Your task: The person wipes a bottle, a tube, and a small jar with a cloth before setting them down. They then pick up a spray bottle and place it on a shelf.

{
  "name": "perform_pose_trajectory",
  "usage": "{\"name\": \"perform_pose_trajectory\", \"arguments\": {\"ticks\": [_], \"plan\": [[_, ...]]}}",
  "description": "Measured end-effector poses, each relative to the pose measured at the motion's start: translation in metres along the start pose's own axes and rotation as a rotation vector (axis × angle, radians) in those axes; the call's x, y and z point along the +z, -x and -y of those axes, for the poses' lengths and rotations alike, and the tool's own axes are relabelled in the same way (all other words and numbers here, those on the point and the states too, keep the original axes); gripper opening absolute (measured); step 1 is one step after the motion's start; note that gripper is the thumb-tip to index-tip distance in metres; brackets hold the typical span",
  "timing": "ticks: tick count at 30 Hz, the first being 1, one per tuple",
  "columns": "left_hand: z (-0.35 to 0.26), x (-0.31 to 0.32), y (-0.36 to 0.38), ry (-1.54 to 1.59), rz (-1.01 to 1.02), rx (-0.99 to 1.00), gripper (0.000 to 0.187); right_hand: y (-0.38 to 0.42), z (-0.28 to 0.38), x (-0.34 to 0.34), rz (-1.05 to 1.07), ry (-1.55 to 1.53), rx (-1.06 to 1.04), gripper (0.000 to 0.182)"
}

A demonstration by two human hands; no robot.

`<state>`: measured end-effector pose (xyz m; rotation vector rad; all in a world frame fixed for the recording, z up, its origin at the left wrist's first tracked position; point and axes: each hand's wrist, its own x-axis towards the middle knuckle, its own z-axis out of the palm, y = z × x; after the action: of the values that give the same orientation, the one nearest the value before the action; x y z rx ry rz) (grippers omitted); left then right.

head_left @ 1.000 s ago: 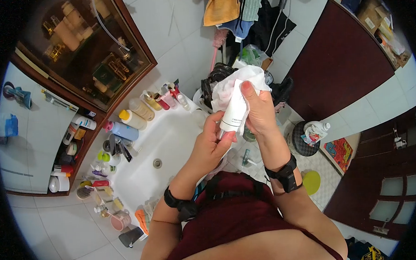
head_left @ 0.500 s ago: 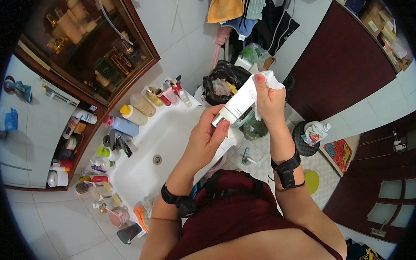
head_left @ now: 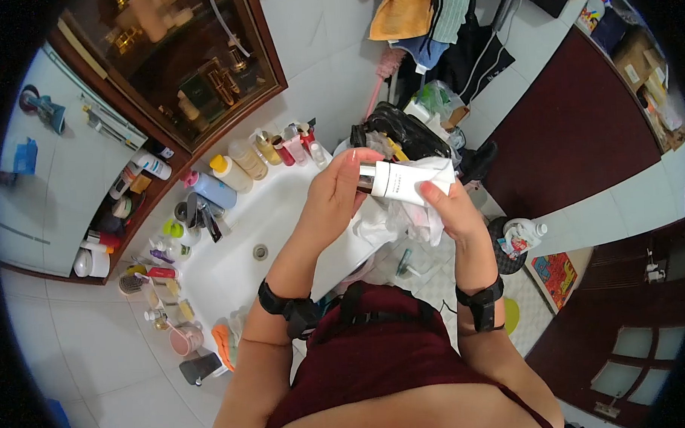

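A white bottle (head_left: 404, 183) with a silver-toned neck is held nearly level over the sink's right edge. My left hand (head_left: 338, 195) is closed around its cap end at the left. My right hand (head_left: 454, 208) grips the other end, thumb on the bottle's side, together with a crumpled white tissue (head_left: 427, 218) that hangs beneath. Part of the tissue lies behind the bottle.
Below is the white sink (head_left: 235, 282), with toiletry bottles (head_left: 244, 158) along its back rim. A black bag-lined bin (head_left: 407, 129) stands beyond the hands. A glass cabinet (head_left: 224, 75) hangs at upper left; a detergent bottle (head_left: 520, 236) stands at right.
The bottle has turned from a steep slant to nearly level. My right hand has come down, my left hand has moved up around the cap end, and the view has shifted slightly.
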<state>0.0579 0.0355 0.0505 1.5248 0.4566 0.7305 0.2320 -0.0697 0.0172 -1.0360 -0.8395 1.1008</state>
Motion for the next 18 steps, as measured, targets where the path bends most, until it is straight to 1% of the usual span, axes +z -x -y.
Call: {"name": "perform_pose_trajectory", "arguments": {"ticks": [2, 3, 5, 6, 7, 9, 11, 14, 16, 17, 18], "plan": [[-0.003, -0.002, -0.002, -0.020, 0.012, 0.012, 0.039, 0.002, -0.005, 0.002, 0.027, 0.017, -0.034, 0.038], [-0.007, -0.002, 0.000, -0.013, 0.021, 0.012, 0.037, 0.004, -0.003, 0.005, -0.031, -0.027, 0.027, 0.037], [-0.012, -0.001, 0.002, 0.004, 0.043, 0.014, 0.034, 0.006, 0.001, 0.006, -0.057, -0.149, 0.112, 0.038], [-0.010, 0.000, 0.001, -0.084, 0.034, 0.088, 0.032, 0.007, 0.002, 0.006, -0.072, -0.209, 0.156, 0.038], [-0.007, 0.001, 0.000, -0.171, 0.025, 0.161, 0.029, 0.008, 0.001, 0.007, -0.080, -0.196, 0.137, 0.037], [-0.006, 0.001, -0.002, -0.256, 0.005, 0.193, 0.025, 0.010, -0.002, 0.011, -0.097, -0.171, 0.095, 0.037], [-0.011, -0.001, -0.004, -0.250, -0.019, 0.113, 0.021, 0.011, -0.005, 0.017, -0.101, 0.025, -0.055, 0.036], [0.000, -0.002, -0.008, -0.247, -0.078, 0.152, 0.024, 0.015, -0.009, 0.023, -0.092, 0.223, -0.230, 0.035], [-0.003, -0.005, -0.008, -0.262, -0.062, 0.056, 0.026, 0.016, -0.009, 0.024, -0.069, 0.388, -0.343, 0.036], [-0.004, -0.007, -0.008, -0.269, -0.054, 0.009, 0.028, 0.015, -0.003, 0.024, -0.016, 0.737, -0.478, 0.034], [-0.003, -0.009, -0.009, -0.275, -0.041, -0.014, 0.028, 0.015, -0.003, 0.025, -0.018, 0.749, -0.478, 0.033]]}}
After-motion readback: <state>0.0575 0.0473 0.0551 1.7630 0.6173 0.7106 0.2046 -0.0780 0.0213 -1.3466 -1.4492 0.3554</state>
